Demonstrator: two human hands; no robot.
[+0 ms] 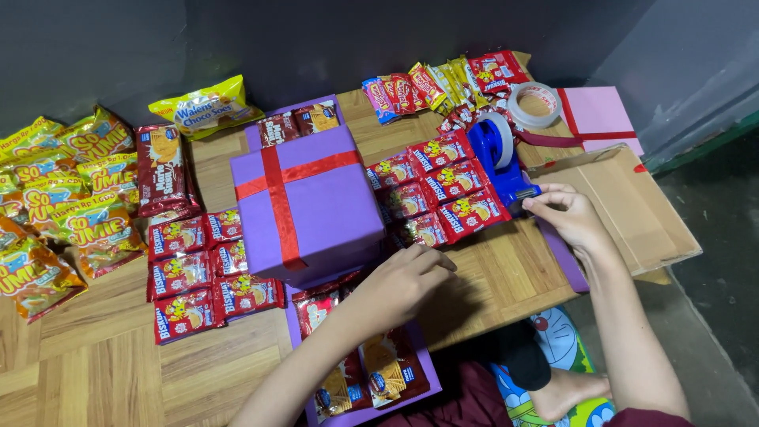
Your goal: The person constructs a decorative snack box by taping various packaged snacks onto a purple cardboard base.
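Note:
A purple box (316,202) with a red ribbon cross stands at the middle of a wooden floor. My left hand (407,277) rests against its lower right corner, fingers curled, holding nothing that I can see. My right hand (565,213) pinches the front end of a blue tape dispenser (500,154), which lies over a row of red biscuit packets (443,194). A purple flap (364,372) in front of the box carries several snack packets.
More red biscuit packets (207,277) lie left of the box, yellow snack bags (59,202) at far left. A flat cardboard sheet (632,209), a pink box lid (602,119) and a clear tape roll (536,103) sit at right. Dark walls stand behind.

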